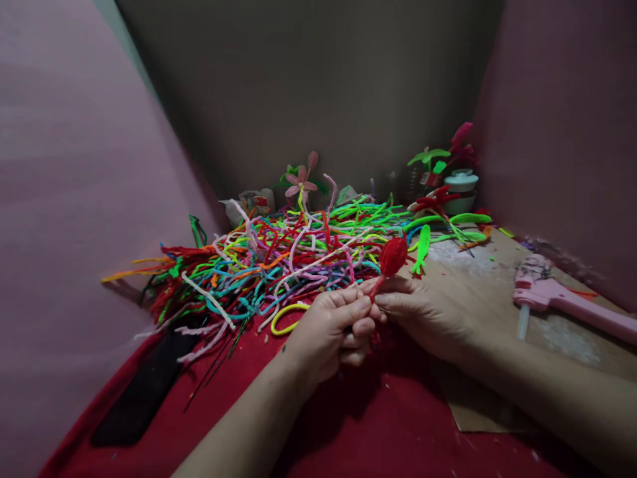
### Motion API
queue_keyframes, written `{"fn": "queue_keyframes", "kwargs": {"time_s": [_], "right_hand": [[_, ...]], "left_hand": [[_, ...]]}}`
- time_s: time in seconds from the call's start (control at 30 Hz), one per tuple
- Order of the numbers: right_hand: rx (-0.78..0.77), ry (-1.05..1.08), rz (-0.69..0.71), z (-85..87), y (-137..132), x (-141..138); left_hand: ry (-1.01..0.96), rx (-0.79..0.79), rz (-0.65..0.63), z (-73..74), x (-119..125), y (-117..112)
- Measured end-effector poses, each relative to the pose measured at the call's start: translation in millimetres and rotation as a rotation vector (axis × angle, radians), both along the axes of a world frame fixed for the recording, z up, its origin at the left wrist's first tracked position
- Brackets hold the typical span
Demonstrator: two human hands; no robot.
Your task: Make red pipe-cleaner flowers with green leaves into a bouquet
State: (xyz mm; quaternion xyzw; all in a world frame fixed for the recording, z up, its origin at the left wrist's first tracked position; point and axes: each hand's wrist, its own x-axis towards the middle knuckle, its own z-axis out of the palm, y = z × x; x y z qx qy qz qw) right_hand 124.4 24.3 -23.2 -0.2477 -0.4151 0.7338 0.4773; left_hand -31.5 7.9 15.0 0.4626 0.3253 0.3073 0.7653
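My left hand (332,330) and my right hand (423,311) meet in the middle of the view, both pinched on the stem of a red pipe-cleaner bud (393,256) that sticks up between the fingertips. The bud is a tight red coil, tilted up and to the right. Both hands hover over a red cloth (348,425). Just behind them lies a big heap of coloured pipe cleaners (279,259). A yellow loop (286,317) lies on the cloth to the left of my left hand.
A pink glue gun (562,299) lies on brown cardboard (497,279) at the right. Finished pipe-cleaner flowers (301,179) and a small white pot (460,182) stand at the back wall. A black flat object (144,392) lies at the lower left. Pink walls close both sides.
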Motion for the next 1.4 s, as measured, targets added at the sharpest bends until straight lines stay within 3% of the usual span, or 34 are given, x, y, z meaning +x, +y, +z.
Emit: {"fn": "queue_keyframes", "kwargs": {"time_s": [0.1,0.23,0.3,0.4,0.57,0.8,0.93,1.07,1.17,1.4], "right_hand": [[-0.004,-0.006,-0.036,-2.6,0.9,-0.6],[-0.031,-0.034,-0.121,-4.5,0.9,-1.4],[-0.045,-0.058,-0.154,-3.7,0.0,-2.4],[-0.039,-0.075,-0.199,-1.1,-2.0,-4.1],[0.058,-0.142,-0.233,0.3,-3.8,-4.2],[0.082,-0.177,-0.218,-4.8,-2.8,-2.7],[0.082,-0.189,-0.23,-2.3,-4.4,-3.4],[0.062,-0.157,-0.21,4.1,-7.8,-5.2],[0.05,-0.13,-0.204,5.9,-9.6,-5.9],[-0.068,-0.006,-0.167,4.4,-7.8,-4.4]], "left_hand": [[0.273,0.306,0.126,0.5,5.0,-3.5],[0.831,1.014,0.315,-10.6,7.8,-5.5],[1.066,1.281,0.369,-18.6,6.7,-4.9],[1.232,1.466,0.379,-25.8,4.6,-4.1],[1.321,1.6,0.393,-22.8,4.3,-5.2],[1.338,1.575,0.301,-20.2,4.1,-7.6],[1.156,1.517,0.295,-22.6,1.3,-4.7],[0.9,1.446,0.372,-20.9,0.2,-2.7],[0.786,1.259,0.412,-15.3,1.5,-5.3],[0.515,0.738,0.371,-5.7,7.6,-9.9]]}}
